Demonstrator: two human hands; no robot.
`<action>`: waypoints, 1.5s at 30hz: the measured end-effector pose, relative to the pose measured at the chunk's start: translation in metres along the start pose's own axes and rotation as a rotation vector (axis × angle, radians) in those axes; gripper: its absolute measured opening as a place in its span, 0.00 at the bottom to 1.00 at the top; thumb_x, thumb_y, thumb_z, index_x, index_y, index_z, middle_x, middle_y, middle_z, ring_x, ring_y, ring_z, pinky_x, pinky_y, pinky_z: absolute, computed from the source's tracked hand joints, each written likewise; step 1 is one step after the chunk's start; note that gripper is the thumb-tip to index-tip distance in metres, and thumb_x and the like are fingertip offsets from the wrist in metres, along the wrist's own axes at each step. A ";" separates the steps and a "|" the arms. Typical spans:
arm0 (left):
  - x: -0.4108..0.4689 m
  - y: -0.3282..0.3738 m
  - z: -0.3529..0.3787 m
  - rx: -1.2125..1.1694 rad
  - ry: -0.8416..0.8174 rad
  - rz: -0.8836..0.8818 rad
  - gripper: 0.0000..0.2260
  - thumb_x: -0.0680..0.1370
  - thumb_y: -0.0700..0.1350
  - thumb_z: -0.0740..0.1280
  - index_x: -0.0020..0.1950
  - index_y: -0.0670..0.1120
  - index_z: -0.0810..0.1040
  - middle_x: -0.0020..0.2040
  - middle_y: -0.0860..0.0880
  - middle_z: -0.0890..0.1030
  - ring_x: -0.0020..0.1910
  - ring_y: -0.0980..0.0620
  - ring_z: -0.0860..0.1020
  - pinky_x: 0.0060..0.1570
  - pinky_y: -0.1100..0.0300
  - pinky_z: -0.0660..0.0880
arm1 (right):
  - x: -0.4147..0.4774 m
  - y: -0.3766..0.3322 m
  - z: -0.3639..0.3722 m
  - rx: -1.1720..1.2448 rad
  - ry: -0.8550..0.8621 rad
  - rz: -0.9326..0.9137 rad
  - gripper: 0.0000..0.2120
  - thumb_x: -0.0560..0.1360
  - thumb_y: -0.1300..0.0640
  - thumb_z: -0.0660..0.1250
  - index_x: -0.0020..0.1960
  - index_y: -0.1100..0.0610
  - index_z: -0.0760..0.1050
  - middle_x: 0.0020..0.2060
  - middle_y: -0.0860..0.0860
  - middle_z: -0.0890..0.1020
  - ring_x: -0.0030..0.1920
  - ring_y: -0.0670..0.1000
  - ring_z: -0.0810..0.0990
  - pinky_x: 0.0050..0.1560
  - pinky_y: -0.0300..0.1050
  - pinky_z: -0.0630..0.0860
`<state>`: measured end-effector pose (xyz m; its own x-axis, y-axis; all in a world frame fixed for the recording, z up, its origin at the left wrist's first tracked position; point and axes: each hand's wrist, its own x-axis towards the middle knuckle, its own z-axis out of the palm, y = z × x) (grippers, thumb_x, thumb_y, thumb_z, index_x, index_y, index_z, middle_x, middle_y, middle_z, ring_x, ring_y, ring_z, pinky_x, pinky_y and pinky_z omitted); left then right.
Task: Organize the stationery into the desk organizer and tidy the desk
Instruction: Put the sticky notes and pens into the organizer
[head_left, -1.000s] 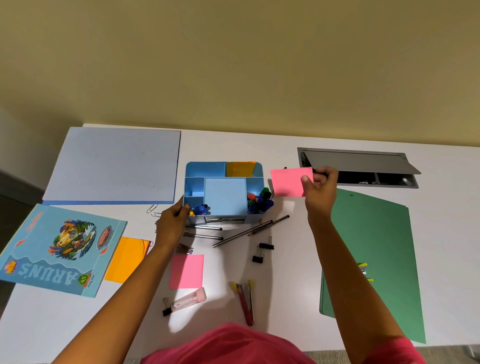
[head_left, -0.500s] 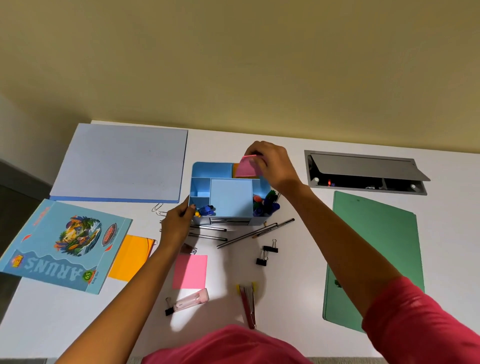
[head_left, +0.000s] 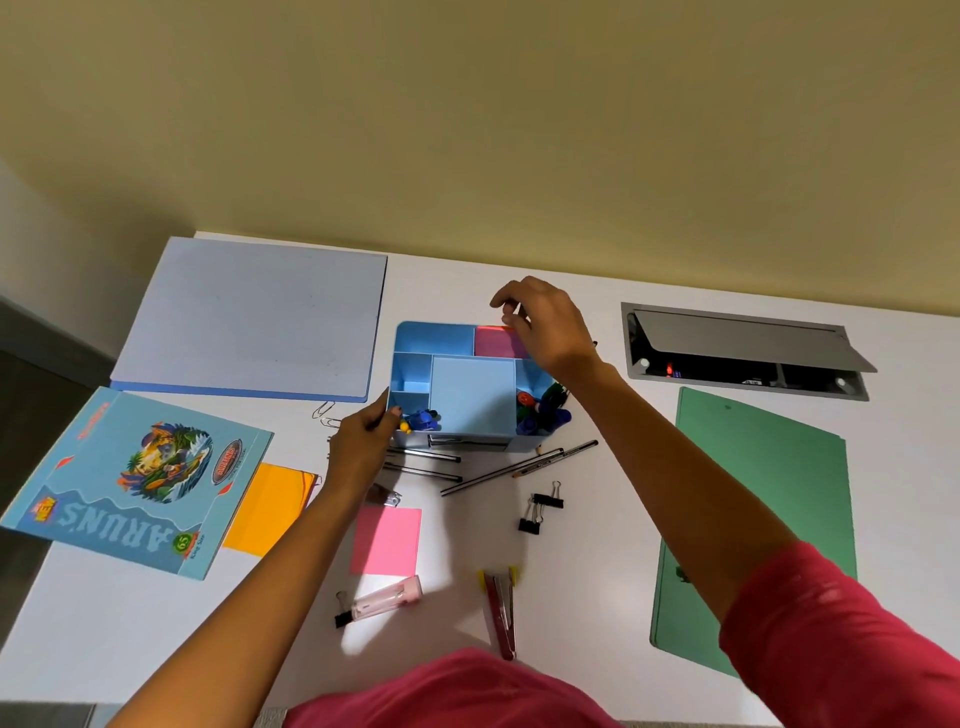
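A light blue desk organizer (head_left: 470, 400) stands mid-desk. A pink sticky pad (head_left: 496, 343) lies in its back right compartment. My right hand (head_left: 545, 327) hovers just above that pad, fingers apart, holding nothing. My left hand (head_left: 361, 441) grips the organizer's front left corner. Markers (head_left: 543, 410) fill the right front compartment, small clips (head_left: 421, 420) the left front one. In front of the organizer lie several pencils (head_left: 519, 467), two black binder clips (head_left: 540, 506), another pink pad (head_left: 386, 540), an orange pad (head_left: 267, 506), a pink stapler (head_left: 387, 605) and a red staple remover (head_left: 501, 610).
A blue notepad (head_left: 249, 322) lies back left, a printed blue book (head_left: 135, 478) at the left edge, and a green folder (head_left: 763, 519) on the right. A grey cable hatch (head_left: 748, 351) stands open back right. Paper clips (head_left: 324, 413) lie beside the organizer.
My right hand carried the pink pad from the right of the organizer into the back right compartment and let go of it. The left hand stayed on the organizer.
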<state>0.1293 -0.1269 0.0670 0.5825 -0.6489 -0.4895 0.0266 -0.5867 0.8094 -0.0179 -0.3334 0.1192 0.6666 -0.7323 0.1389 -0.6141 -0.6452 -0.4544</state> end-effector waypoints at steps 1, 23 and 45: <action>0.001 0.000 -0.001 0.001 -0.006 -0.004 0.18 0.79 0.49 0.63 0.69 0.49 0.73 0.53 0.44 0.81 0.57 0.45 0.78 0.62 0.45 0.73 | -0.003 -0.005 -0.004 0.054 0.041 0.014 0.09 0.76 0.64 0.62 0.53 0.55 0.78 0.47 0.51 0.80 0.45 0.51 0.77 0.44 0.43 0.74; 0.008 0.009 -0.022 -0.115 -0.178 -0.073 0.23 0.75 0.45 0.70 0.70 0.45 0.70 0.65 0.43 0.77 0.62 0.45 0.76 0.64 0.49 0.72 | -0.151 -0.120 0.131 -0.275 -0.640 0.027 0.39 0.69 0.45 0.73 0.67 0.66 0.61 0.64 0.61 0.67 0.65 0.60 0.65 0.67 0.52 0.63; 0.007 0.007 -0.022 -0.135 -0.186 -0.057 0.24 0.75 0.46 0.69 0.70 0.44 0.70 0.65 0.43 0.76 0.62 0.46 0.76 0.64 0.49 0.72 | -0.169 -0.102 0.120 -0.098 -0.535 0.171 0.28 0.71 0.48 0.71 0.64 0.62 0.68 0.61 0.58 0.71 0.62 0.57 0.69 0.61 0.48 0.69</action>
<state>0.1513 -0.1246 0.0767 0.4179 -0.7018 -0.5770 0.1708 -0.5631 0.8086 -0.0171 -0.1176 0.0368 0.6598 -0.6321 -0.4063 -0.7513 -0.5633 -0.3439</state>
